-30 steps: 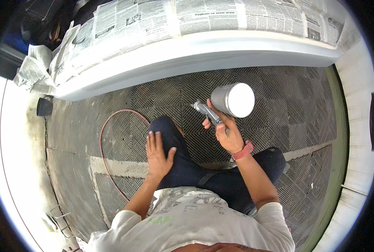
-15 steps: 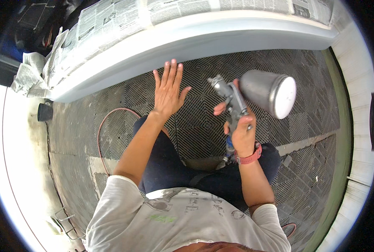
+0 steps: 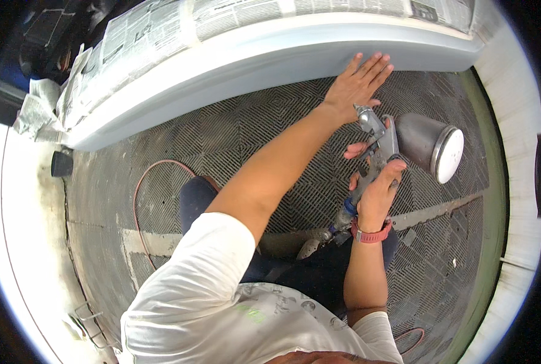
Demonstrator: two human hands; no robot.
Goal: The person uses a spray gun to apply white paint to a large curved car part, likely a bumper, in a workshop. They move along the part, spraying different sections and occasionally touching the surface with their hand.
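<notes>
With its fingers stretched out and nothing in them, my left hand reaches forward over the lower grey face of a long panel. Whether the fingertips touch the panel I cannot tell. My right hand is wrapped round the handle of a metal spray gun, whose nozzle end lies just below my left hand. A dull silver paint cup with a white end sticks out to the gun's right. Under the handle shows a blue fitting.
Newspaper sheets cover the panel's upper side. A reddish hose curves over the ribbed dark floor mat on the left. A white wall stands at the right, and a small black container is at the left.
My left hand has moved right and forward, from over the mat to the panel's grey face. My right hand has shifted slightly right with the spray gun.
</notes>
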